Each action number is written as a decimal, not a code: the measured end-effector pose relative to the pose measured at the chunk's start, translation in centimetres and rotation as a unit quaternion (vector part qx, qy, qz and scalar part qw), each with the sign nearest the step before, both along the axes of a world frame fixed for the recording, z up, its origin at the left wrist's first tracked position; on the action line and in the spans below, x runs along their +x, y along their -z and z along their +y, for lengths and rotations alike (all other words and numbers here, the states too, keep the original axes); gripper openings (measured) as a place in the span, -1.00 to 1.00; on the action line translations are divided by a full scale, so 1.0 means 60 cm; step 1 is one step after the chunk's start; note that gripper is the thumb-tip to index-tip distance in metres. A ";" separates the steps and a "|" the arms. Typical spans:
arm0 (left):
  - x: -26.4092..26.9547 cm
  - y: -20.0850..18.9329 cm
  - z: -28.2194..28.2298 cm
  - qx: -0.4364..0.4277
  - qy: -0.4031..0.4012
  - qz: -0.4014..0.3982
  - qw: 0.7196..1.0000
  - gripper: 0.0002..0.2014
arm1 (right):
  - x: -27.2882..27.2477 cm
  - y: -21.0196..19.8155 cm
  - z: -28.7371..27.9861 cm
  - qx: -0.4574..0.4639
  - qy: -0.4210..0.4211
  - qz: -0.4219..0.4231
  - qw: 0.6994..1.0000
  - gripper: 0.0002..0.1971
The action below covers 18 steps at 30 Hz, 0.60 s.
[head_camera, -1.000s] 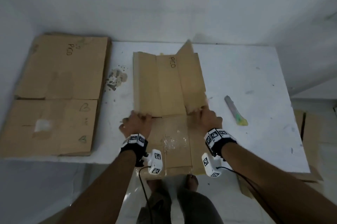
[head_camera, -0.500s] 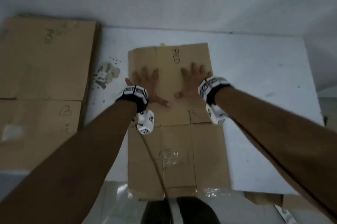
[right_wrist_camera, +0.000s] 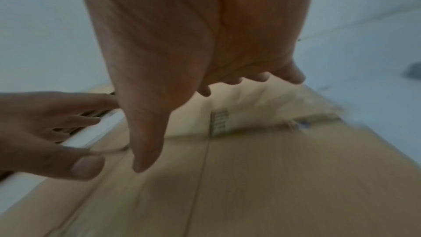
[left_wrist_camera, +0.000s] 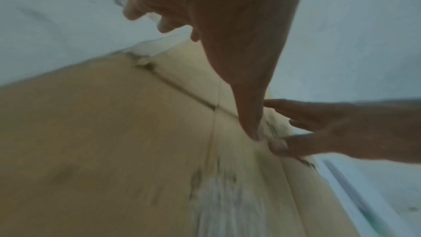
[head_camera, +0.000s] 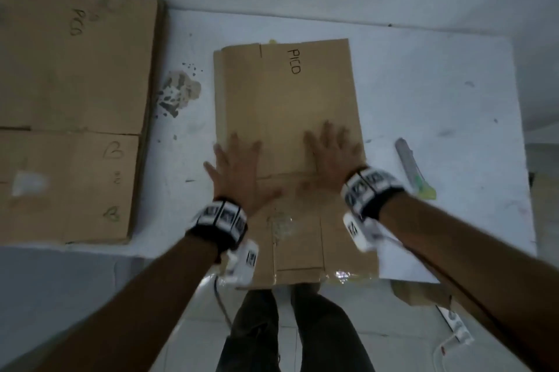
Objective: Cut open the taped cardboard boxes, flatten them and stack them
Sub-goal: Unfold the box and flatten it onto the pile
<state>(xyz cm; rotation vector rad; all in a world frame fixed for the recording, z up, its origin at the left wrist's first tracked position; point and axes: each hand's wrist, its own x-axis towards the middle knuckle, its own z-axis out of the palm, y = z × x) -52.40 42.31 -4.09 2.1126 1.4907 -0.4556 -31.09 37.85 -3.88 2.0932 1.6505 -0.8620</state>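
hands: left [head_camera: 239,172], right [head_camera: 331,153] flat, fingers spread | pressing flattened box [head_camera: 287,105] beneath

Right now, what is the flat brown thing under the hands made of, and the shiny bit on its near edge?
The flattened box looks like plain cardboard: matte brown, with fold creases and handwritten marker. The shiny strip on its near edge seems to be clear plastic tape, since it glints and wrinkles. Both the left hand and right hand lie spread flat on it.

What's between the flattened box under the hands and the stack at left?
In the head view, bare white table with brown cardboard scraps separates the flattened box from the stack.
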 end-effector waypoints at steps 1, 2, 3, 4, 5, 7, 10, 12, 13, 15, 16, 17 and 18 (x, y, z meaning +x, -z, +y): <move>-0.023 0.005 -0.042 -0.028 -0.002 0.021 0.999 0.35 | -0.008 0.007 -0.053 -0.004 -0.013 -0.001 1.000 0.30; -0.042 0.012 -0.074 -0.051 -0.005 0.038 0.998 0.43 | -0.014 0.013 -0.101 -0.001 -0.016 0.003 1.000 0.31; -0.055 0.022 -0.096 -0.061 -0.010 0.045 0.997 0.48 | -0.017 0.021 -0.137 0.008 -0.010 0.014 1.000 0.32; -0.060 0.029 -0.106 -0.058 -0.017 0.048 0.997 0.52 | -0.017 0.027 -0.156 0.023 0.000 0.027 0.999 0.32; -0.061 0.032 -0.106 -0.047 -0.031 0.052 0.997 0.57 | -0.015 0.031 -0.160 0.040 0.015 0.036 0.998 0.33; -0.058 0.022 -0.108 -0.013 -0.112 0.050 0.992 0.65 | -0.008 0.027 -0.143 0.077 0.091 0.040 0.992 0.36; -0.059 0.009 -0.122 0.011 -0.307 0.019 0.952 0.43 | 0.022 0.010 -0.093 0.148 0.328 0.059 0.931 0.28; -0.059 0.002 -0.141 -0.017 -0.376 0.034 0.926 0.17 | 0.042 0.010 -0.068 0.164 0.417 0.093 0.889 0.17; -0.061 0.002 -0.148 -0.027 -0.401 0.036 0.915 0.07 | 0.049 0.012 -0.058 0.169 0.440 0.112 0.875 0.13; -0.066 -0.005 -0.152 -0.049 -0.444 -0.011 0.895 -0.09 | 0.053 0.016 -0.047 0.174 0.460 0.153 0.857 0.01; -0.070 -0.014 -0.152 -0.054 -0.461 -0.065 0.883 -0.21 | 0.052 0.017 -0.048 0.173 0.456 0.167 0.857 -0.08; -0.075 -0.026 -0.151 -0.047 -0.469 -0.119 0.874 -0.36 | 0.049 0.018 -0.051 0.174 0.446 0.178 0.860 -0.16; -0.079 -0.042 -0.151 -0.029 -0.460 -0.153 0.874 -0.51 | 0.044 0.015 -0.055 0.181 0.436 0.185 0.862 -0.23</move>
